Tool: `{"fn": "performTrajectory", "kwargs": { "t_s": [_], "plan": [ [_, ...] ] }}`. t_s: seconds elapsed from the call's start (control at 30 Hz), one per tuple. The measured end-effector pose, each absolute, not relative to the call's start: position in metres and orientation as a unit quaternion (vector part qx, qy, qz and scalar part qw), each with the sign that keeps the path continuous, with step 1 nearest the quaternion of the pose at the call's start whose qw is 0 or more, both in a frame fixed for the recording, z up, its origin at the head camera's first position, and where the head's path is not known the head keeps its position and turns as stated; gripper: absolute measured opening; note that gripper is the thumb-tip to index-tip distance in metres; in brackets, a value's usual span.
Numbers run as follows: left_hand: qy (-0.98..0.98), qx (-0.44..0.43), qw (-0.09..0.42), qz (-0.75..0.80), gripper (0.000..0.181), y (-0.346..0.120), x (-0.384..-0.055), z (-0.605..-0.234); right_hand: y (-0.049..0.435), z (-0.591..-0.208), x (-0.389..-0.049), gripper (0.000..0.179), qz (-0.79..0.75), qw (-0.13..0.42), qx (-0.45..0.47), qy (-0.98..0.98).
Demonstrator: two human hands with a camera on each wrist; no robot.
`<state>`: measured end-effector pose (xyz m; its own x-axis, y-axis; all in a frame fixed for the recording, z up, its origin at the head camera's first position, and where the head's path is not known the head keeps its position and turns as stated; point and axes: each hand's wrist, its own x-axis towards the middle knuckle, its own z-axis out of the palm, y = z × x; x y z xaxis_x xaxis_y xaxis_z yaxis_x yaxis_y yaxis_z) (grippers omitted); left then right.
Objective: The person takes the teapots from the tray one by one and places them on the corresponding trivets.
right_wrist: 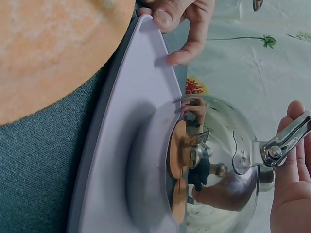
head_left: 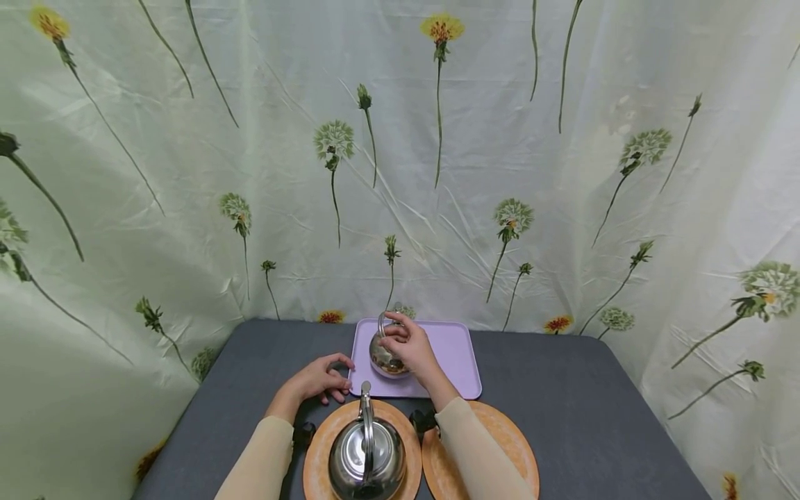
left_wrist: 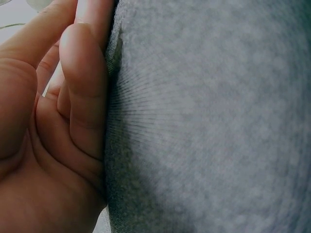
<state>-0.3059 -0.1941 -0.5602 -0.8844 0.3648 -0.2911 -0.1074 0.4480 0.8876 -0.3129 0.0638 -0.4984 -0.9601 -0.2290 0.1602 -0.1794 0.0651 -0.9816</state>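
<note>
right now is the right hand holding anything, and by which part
The right hand is at the handle of the far kettle, but whether its grip is closed cannot be told.

The whitish curtain (head_left: 281,83) in the upper frame is printed with yellow and green dandelions (head_left: 442,29). At lower centre, the tray (head_left: 453,354) is coloured plain lilac, both kettles (head_left: 378,357) (head_left: 344,451) shiny silver, the round placemats (head_left: 315,455) (head_left: 507,437) mottled orange; the tablecloth (head_left: 581,396) is seen in dark grey.

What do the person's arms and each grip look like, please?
The left sleeve and right sleeve are plain, long and cream-coloured. A small black device shows near each wrist. The left grip and right grip are bare, with no gloves visible.
</note>
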Motion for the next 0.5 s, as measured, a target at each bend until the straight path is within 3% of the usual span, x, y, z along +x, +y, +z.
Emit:
{"fn": "performTrajectory", "kwargs": {
  "t_s": [0.5],
  "plan": [
    [0.824,0.077,0.22,0.517,0.038,-0.1934,-0.3035,-0.5576,0.0729,-0.4949,-0.309,0.053,-0.697,0.013,-0.138,0.704]
  ]
}}
